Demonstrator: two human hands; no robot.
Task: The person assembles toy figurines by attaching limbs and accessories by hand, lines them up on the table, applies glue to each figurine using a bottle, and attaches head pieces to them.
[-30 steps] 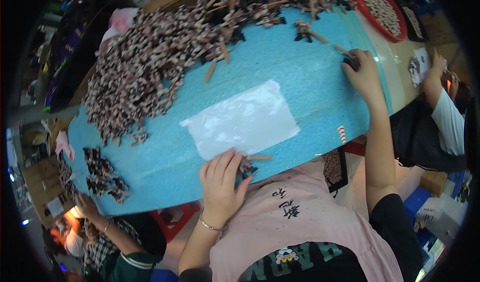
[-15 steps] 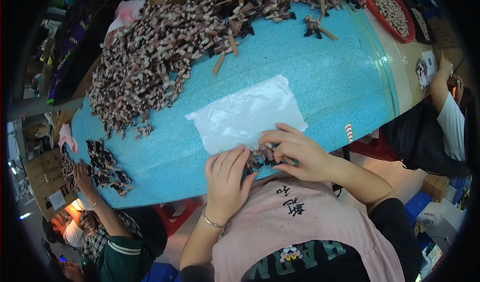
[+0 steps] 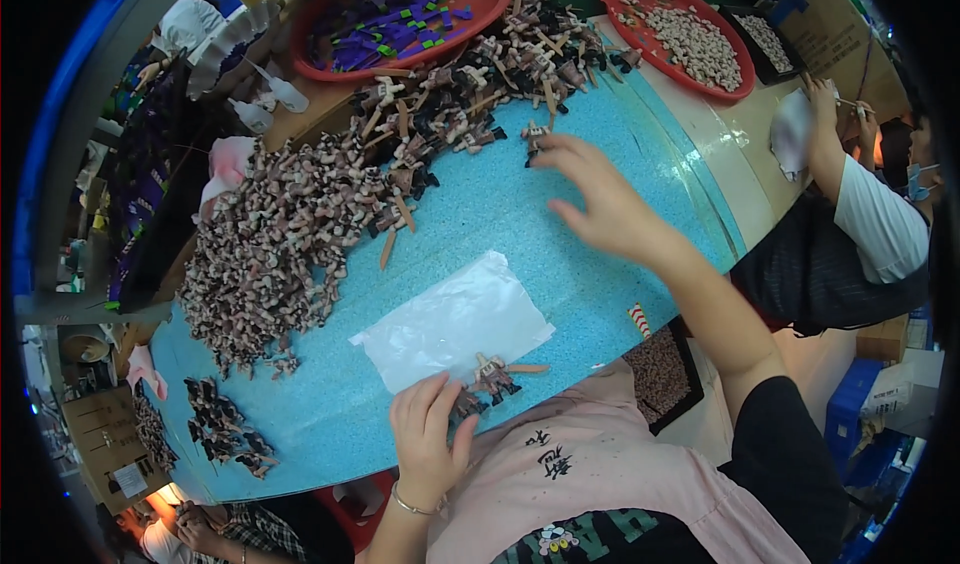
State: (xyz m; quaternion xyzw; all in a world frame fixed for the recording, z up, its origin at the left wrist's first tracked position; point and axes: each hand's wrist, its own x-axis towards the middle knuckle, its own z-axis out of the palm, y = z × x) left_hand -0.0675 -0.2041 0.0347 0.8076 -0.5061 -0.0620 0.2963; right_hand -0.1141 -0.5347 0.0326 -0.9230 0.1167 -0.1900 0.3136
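Across the blue mat [image 3: 330, 429], the right hand [image 3: 605, 199] has left six o'clock for one, fingers parted, tips at a lone figurine [image 3: 533, 135]. The left hand [image 3: 428, 426] alone stays at six with the paired figurines [image 3: 492, 376]; whether it grips, I can't tell.

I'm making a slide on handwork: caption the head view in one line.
Left hand by small figures on a blue tabletop, right hand at another figure near a pile.
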